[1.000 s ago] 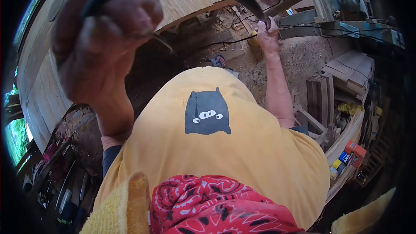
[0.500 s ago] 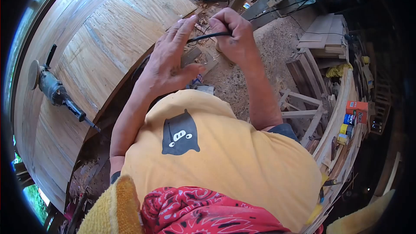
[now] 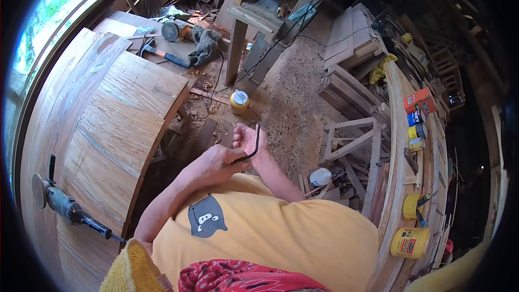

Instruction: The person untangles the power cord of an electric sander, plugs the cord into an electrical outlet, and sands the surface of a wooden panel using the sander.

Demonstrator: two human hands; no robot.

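Between the shirt [image 3: 292,227] and the bottle [image 3: 239,105], a bent cord [image 3: 258,141] sits pinched in the left hand [image 3: 215,163]'s grip; the right hand [image 3: 249,140] curls loosely against it, and I cannot tell whether it pinches too. A slack hold could let the bend slip. Leftward, the grinder [image 3: 64,205]'s lead [image 3: 97,225] reaches the boards [image 3: 111,135]' edge, where a snag could drag the tool off.

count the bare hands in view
2: the left hand, gripping a dark bent strip, and the right hand, partly behind the strip's bend. I see no others, though dark edges could hide some.
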